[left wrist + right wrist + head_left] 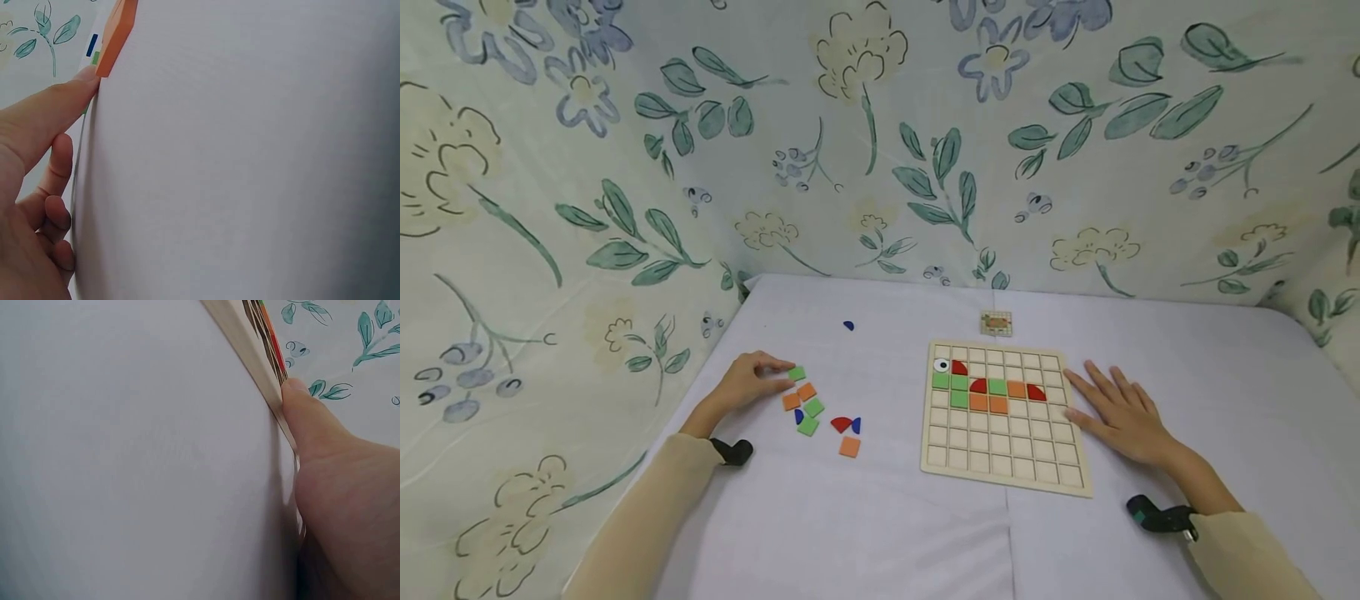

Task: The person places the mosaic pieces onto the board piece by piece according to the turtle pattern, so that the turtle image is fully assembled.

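In the head view my left hand [748,385] is at the left of the table, its thumb and index finger pinching a green square tile [797,373] at its edges. Below it lie orange squares [807,391], green squares [813,407], red and blue curved pieces [842,425]. In the left wrist view an orange tile [115,40] stands near the thumb; the index finger is hidden. My right hand [1126,421] lies with spread fingers beside the wooden grid board [1000,450], index fingertip and thumb at its right edge. Green, orange, red pieces and an eye piece [942,365] fill some upper cells.
A small pattern card [996,323] lies behind the board. One blue half-round piece [848,325] sits apart toward the back left. White cloth [880,533] covers the table, and a flowered curtain [865,208] hangs behind it.
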`<action>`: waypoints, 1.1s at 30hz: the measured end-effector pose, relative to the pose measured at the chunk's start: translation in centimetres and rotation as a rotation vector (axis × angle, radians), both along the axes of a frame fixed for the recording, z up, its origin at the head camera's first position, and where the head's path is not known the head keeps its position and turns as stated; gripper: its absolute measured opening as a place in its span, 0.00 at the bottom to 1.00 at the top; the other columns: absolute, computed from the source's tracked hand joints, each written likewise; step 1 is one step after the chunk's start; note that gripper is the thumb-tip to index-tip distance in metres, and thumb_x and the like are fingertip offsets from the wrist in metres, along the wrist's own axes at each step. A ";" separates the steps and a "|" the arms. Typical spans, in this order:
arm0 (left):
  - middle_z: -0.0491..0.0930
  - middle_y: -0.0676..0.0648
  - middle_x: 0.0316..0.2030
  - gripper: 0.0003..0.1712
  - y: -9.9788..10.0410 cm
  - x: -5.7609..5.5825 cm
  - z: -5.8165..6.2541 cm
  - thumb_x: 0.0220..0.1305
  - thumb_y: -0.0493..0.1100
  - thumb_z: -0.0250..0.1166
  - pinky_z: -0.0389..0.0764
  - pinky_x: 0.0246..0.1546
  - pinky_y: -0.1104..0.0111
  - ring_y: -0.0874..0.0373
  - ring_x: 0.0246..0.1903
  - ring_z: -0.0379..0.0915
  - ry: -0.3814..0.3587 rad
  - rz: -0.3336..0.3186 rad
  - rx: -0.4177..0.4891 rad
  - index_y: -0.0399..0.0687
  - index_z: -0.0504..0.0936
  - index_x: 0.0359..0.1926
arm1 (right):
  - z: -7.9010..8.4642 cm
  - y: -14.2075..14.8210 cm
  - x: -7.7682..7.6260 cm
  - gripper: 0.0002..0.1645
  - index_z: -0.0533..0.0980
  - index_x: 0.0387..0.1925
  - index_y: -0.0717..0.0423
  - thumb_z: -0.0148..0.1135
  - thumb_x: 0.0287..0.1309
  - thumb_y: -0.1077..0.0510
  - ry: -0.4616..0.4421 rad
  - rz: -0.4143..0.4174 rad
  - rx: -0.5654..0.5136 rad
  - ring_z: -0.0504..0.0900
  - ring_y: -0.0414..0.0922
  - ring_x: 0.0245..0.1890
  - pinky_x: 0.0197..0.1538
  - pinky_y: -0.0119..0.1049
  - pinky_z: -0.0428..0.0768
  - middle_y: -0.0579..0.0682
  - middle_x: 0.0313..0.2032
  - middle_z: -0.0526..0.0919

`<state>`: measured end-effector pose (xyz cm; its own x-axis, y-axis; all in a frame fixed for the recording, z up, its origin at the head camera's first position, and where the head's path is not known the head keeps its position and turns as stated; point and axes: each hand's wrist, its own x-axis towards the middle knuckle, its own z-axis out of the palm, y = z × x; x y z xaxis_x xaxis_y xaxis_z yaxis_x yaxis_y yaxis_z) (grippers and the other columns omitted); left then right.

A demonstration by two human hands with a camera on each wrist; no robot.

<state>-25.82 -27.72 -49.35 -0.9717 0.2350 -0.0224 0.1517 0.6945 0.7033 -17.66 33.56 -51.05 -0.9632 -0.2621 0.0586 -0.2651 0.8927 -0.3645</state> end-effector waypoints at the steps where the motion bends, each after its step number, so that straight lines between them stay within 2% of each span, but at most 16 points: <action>1: 0.81 0.45 0.49 0.23 0.0 0.0 0.0 0.59 0.48 0.75 0.66 0.58 0.48 0.46 0.52 0.70 0.003 0.000 0.000 0.48 0.86 0.54 | 0.1 0.0 0.0 0.46 0.49 0.79 0.48 0.53 0.70 0.37 -0.004 0.002 0.001 0.32 0.71 0.73 0.66 0.70 0.30 0.66 0.76 0.43; 6: 0.81 0.44 0.47 0.21 0.0 -0.3 -0.2 0.60 0.46 0.74 0.66 0.58 0.50 0.46 0.51 0.69 0.026 -0.008 -0.008 0.46 0.86 0.54 | 0.3 -0.1 0.0 0.46 0.49 0.79 0.48 0.53 0.70 0.37 -0.006 -0.002 0.011 0.32 0.71 0.73 0.66 0.70 0.31 0.66 0.76 0.43; 13: 0.81 0.44 0.43 0.20 0.0 -0.7 -0.5 0.59 0.43 0.75 0.67 0.49 0.55 0.48 0.45 0.68 0.102 -0.056 -0.020 0.42 0.87 0.52 | 0.2 -0.1 0.1 0.46 0.50 0.79 0.48 0.53 0.69 0.37 -0.004 -0.003 0.014 0.32 0.71 0.73 0.66 0.70 0.31 0.66 0.76 0.43; 17: 0.80 0.45 0.43 0.19 0.1 -0.6 -0.3 0.60 0.42 0.74 0.66 0.49 0.56 0.49 0.45 0.67 0.104 -0.076 -0.019 0.42 0.87 0.51 | 0.2 -0.1 0.1 0.46 0.49 0.79 0.48 0.53 0.69 0.36 -0.008 -0.003 0.013 0.32 0.71 0.73 0.66 0.70 0.30 0.66 0.76 0.43; 21: 0.79 0.45 0.43 0.18 0.2 -0.6 0.4 0.62 0.42 0.72 0.64 0.51 0.54 0.48 0.48 0.65 0.068 -0.091 -0.004 0.44 0.86 0.53 | 0.2 -0.1 0.1 0.46 0.49 0.79 0.48 0.52 0.70 0.36 -0.013 -0.002 0.019 0.32 0.71 0.73 0.66 0.70 0.30 0.66 0.76 0.42; 26: 0.77 0.43 0.45 0.18 0.9 -0.9 1.8 0.65 0.43 0.70 0.64 0.53 0.50 0.44 0.51 0.63 0.085 -0.152 0.008 0.45 0.85 0.55 | 0.3 -0.1 0.0 0.46 0.49 0.79 0.48 0.52 0.70 0.36 -0.013 0.001 0.019 0.32 0.71 0.73 0.66 0.70 0.30 0.66 0.76 0.42; 33: 0.79 0.43 0.46 0.18 3.6 -1.2 3.7 0.65 0.43 0.69 0.66 0.53 0.50 0.42 0.52 0.66 0.103 -0.214 0.074 0.46 0.85 0.55 | 0.1 -0.1 0.1 0.46 0.49 0.79 0.48 0.53 0.69 0.36 -0.004 0.003 0.019 0.32 0.72 0.73 0.66 0.71 0.31 0.66 0.76 0.43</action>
